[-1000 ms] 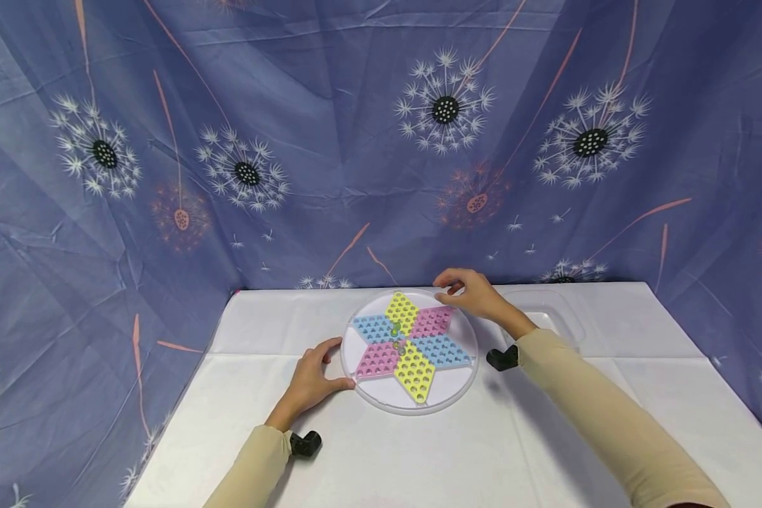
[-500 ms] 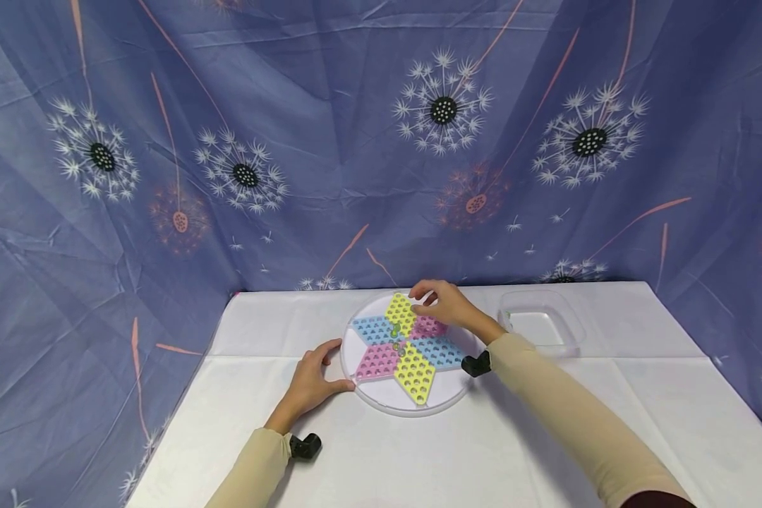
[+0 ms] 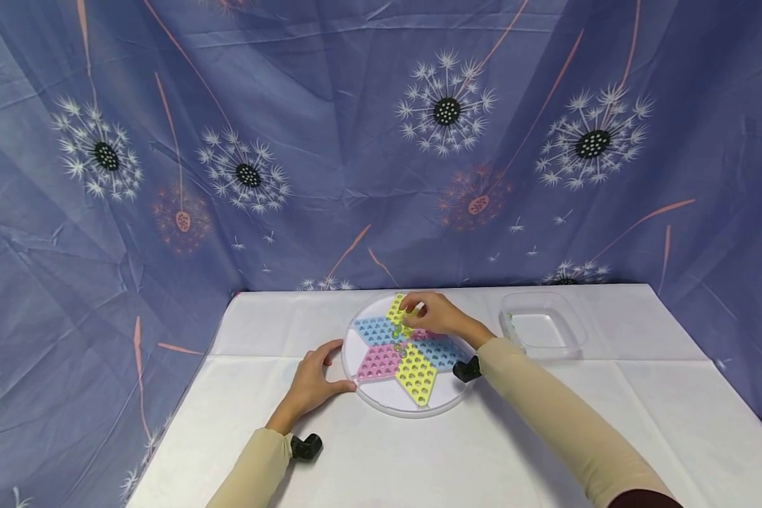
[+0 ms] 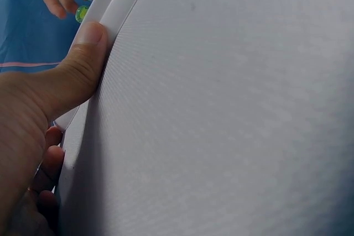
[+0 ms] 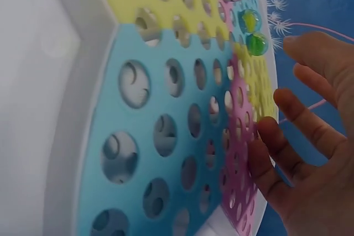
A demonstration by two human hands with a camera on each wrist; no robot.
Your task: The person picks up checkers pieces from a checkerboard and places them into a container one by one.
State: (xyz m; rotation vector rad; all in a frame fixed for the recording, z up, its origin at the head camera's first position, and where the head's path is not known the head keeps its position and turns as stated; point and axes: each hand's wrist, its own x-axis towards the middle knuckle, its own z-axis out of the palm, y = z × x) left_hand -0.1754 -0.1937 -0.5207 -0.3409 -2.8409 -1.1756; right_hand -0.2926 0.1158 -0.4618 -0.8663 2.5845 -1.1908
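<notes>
A round Chinese checkers board [image 3: 381, 400] with a yellow, blue and pink star lies on the white table. My left hand [image 3: 313, 379] is at its left edge; in the left wrist view the thumb [image 4: 91, 34] presses on the white rim. Over the upper yellow point, my right hand [image 3: 434, 312] has thumb and forefinger drawn together on what looks like a marble, mostly hidden by the fingers. Several clear marbles with coloured swirls sit near the star's middle, among them a green marble [image 5: 257, 43] close to the right thumb tip.
A clear plastic tub [image 3: 568, 342] stands right of the board, with a few greenish marbles [image 3: 510, 319] at its left wall. A blue dandelion-print curtain [image 3: 355, 176] hangs behind the white-covered table [image 3: 387, 466].
My right hand has moved left and down, from the board's upper right edge to over the upper yellow point. My left hand has stayed at the rim.
</notes>
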